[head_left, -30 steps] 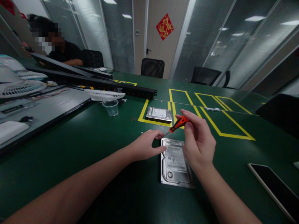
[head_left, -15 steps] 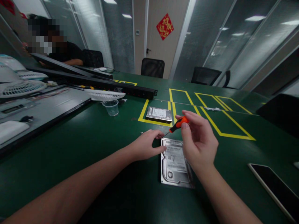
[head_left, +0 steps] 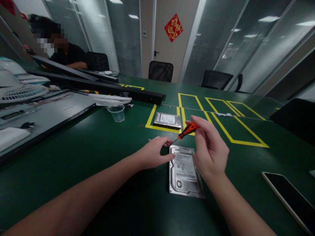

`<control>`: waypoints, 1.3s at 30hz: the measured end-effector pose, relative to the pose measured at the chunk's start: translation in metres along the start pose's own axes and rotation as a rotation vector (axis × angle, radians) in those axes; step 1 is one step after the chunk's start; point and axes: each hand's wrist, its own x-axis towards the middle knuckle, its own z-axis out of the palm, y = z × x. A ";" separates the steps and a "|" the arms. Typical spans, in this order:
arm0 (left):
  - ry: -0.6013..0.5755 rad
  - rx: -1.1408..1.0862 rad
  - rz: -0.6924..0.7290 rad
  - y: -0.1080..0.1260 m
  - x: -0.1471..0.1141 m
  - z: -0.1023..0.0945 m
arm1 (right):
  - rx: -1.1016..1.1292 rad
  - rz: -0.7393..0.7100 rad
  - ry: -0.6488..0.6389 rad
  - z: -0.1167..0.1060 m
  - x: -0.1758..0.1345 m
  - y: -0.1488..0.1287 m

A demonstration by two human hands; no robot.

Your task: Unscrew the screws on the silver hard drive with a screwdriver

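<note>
A silver hard drive [head_left: 183, 175] lies flat on the green table, its label facing up. At its left side is my left hand [head_left: 158, 151], thumb resting on the drive's left edge and bent fingers at the far left corner. My right hand [head_left: 212, 152] is closed on the handle of an orange and black screwdriver [head_left: 188, 130], above the drive's right side. The thin shaft slants down to the left, its tip at the far left corner beside my left fingertips. Whether the tip sits in a screw is too small to tell.
A second hard drive [head_left: 167, 120] lies inside yellow tape beyond my hands. Small metal bits [head_left: 149, 140] are by my left hand. A clear plastic cup [head_left: 116, 113], a large flat panel [head_left: 49, 114] and fan parts [head_left: 22, 93] are left; a phone [head_left: 290, 200] lies right. Another person sits far left.
My right fingers have shifted slightly around the screwdriver handle, as if turned. The tip stays at the same corner. My left hand and the hard drive have not visibly moved.
</note>
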 end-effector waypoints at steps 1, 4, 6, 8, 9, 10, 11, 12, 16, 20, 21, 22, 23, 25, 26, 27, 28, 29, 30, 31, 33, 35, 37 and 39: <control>0.001 0.001 0.002 0.000 0.000 0.000 | -0.002 -0.002 0.004 0.000 0.000 0.000; -0.003 -0.002 -0.002 0.001 -0.001 -0.001 | -0.025 -0.022 0.041 0.001 0.001 0.001; -0.007 -0.006 -0.009 0.002 -0.001 -0.001 | -0.044 -0.038 0.069 0.001 0.002 0.001; -0.011 -0.008 -0.018 0.003 -0.001 -0.002 | -0.051 -0.049 0.091 0.001 0.002 0.001; -0.012 -0.008 -0.020 0.003 -0.001 -0.002 | -0.051 -0.051 0.096 0.002 0.003 0.002; -0.011 -0.007 -0.019 0.003 -0.001 -0.002 | -0.049 -0.049 0.095 0.002 0.002 0.002; -0.009 -0.006 -0.014 0.003 -0.001 -0.002 | -0.045 -0.042 0.090 0.002 0.002 0.002; -0.006 -0.004 -0.007 0.003 -0.001 -0.001 | -0.042 -0.034 0.083 0.003 0.002 0.003; 0.003 0.001 0.003 0.002 -0.001 -0.001 | -0.041 -0.015 0.090 0.003 0.001 0.003; 0.002 0.001 -0.005 0.002 -0.001 -0.001 | -0.068 -0.023 0.070 0.001 0.003 0.000; 0.003 0.003 -0.006 0.002 -0.001 -0.001 | -0.078 -0.028 0.064 0.000 0.003 0.000; 0.004 0.004 -0.006 0.002 0.000 -0.001 | -0.088 -0.033 0.063 -0.001 0.003 -0.001; 0.003 0.004 -0.007 0.002 0.000 -0.001 | -0.096 -0.037 0.065 -0.001 0.003 -0.001; 0.001 0.003 -0.007 0.002 0.000 -0.001 | -0.097 -0.036 0.078 0.000 0.003 -0.001; 0.000 0.002 -0.005 0.002 -0.001 -0.001 | -0.085 -0.028 0.087 0.000 0.003 0.000; 0.000 0.000 -0.003 0.002 -0.001 -0.001 | -0.062 -0.015 0.097 0.001 0.002 0.001; -0.003 -0.001 0.000 0.002 -0.001 -0.001 | -0.029 0.001 0.107 0.003 0.001 0.001; -0.004 -0.003 0.000 0.003 -0.001 -0.002 | 0.009 0.018 0.115 0.004 0.001 0.001; -0.005 -0.005 -0.003 0.003 -0.001 -0.002 | 0.041 0.034 0.119 0.005 0.000 0.001; -0.005 -0.006 -0.006 0.004 -0.001 -0.002 | 0.063 0.046 0.121 0.006 0.000 0.001; -0.003 -0.005 -0.014 0.005 -0.001 -0.003 | 0.077 0.057 0.130 0.008 0.000 0.001; -0.005 0.000 -0.019 0.005 -0.001 -0.003 | 0.072 0.059 0.150 0.009 0.001 0.000; -0.009 0.002 -0.022 0.005 -0.001 -0.003 | 0.057 0.051 0.170 0.008 0.001 0.001; -0.006 0.001 -0.019 0.004 -0.001 -0.003 | 0.021 0.032 0.158 0.007 0.002 0.002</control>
